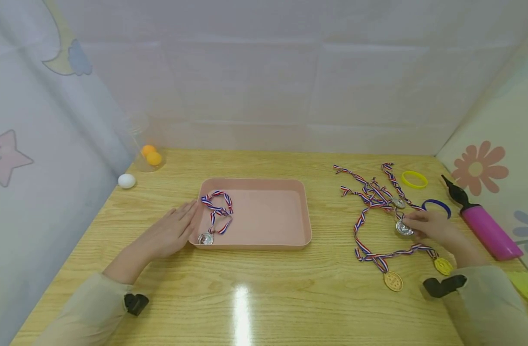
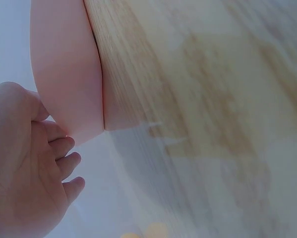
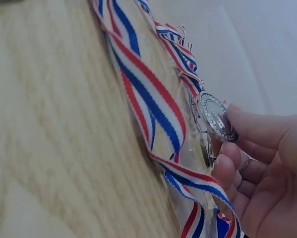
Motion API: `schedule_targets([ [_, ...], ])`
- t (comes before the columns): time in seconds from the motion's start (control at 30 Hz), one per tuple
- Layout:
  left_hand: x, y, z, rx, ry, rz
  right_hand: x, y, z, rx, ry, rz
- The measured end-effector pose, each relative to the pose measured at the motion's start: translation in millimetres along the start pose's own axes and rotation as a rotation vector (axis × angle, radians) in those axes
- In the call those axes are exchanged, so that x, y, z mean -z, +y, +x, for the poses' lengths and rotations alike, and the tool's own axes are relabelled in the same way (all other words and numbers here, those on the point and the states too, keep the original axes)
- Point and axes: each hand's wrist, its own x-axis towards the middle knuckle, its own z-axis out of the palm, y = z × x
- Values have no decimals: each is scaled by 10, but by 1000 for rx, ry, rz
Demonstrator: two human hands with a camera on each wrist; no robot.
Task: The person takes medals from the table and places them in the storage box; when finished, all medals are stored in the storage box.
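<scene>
A pink tray (image 1: 289,190) lies at mid table, with one silver medal (image 1: 205,238) on a striped ribbon in its left end. My left hand (image 1: 170,233) rests flat on the wood with straight fingers against the tray's left wall (image 2: 74,74). To the right, my right hand (image 1: 425,225) pinches a silver medal (image 1: 403,228) by its edge; the right wrist view shows that silver medal (image 3: 215,116) between thumb and fingers amid red, white and blue ribbons (image 3: 148,94). Two gold medals (image 1: 393,281) lie nearer the front edge.
A yellow ring (image 1: 414,179), a blue ring (image 1: 436,207) and a pink hand pump (image 1: 488,230) sit at the right. A white ball (image 1: 126,180) and a clear cup of orange balls (image 1: 150,154) stand at the back left. Soft walls enclose the table.
</scene>
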Motion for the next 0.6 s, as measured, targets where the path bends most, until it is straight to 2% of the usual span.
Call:
schedule_targets([
  [0.27, -8, -10, 7, -2, 0, 9, 57, -79, -41, 52, 64, 179],
  [0.37, -8, -12, 8, -3, -1, 10, 75, -131, -59, 109, 61, 381],
  [0.5, -3, -7, 6, -4, 2, 11, 70, -274, -66, 249, 6, 692],
  [0.6, 1, -5, 4, -3, 2, 11, 67, -441, -76, 372, -23, 822],
])
